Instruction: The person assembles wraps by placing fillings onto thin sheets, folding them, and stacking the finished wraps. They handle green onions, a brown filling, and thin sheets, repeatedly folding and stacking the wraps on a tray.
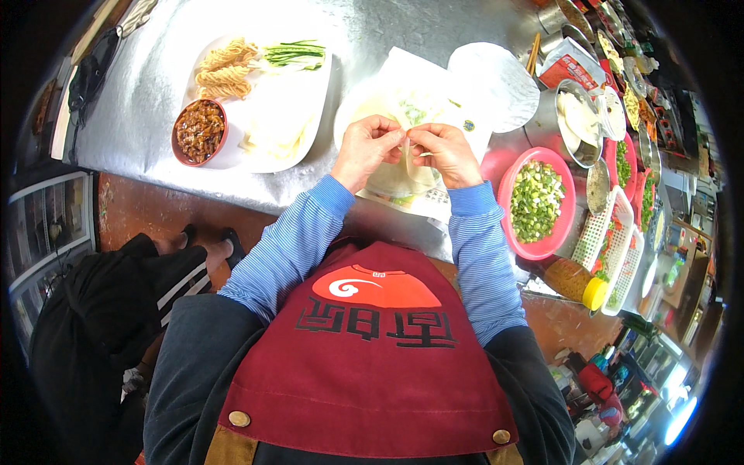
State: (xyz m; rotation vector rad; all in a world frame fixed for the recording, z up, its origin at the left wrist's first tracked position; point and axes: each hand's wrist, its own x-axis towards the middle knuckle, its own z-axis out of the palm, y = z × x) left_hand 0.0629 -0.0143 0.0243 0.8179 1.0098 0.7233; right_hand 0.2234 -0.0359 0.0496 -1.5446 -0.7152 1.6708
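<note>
My left hand (366, 150) and my right hand (449, 153) meet over the metal table's near edge. Both pinch, thumb against fingers, the gathered edge of a thin, pale, see-through sheet (411, 172); I cannot tell whether it is wrapper or film. Some pale green bits (416, 111) show just past the fingertips. Beneath lies white printed paper (403, 70). Left of the hands, a white platter (314, 116) carries yellow noodle bundles (225, 68), green cucumber-like strips (294, 54) and pale flat strips (271, 143). A red bowl of brown chunky sauce (199, 133) sits at its near-left corner.
Right of my hands stands a pink bowl of chopped scallions (536, 201). Beyond it are a steel pot with white pieces (577, 120), a round white sheet (494, 87), white baskets (604, 232) and a yellow-lidded jar (577, 283). A person in black (101, 310) is at the lower left.
</note>
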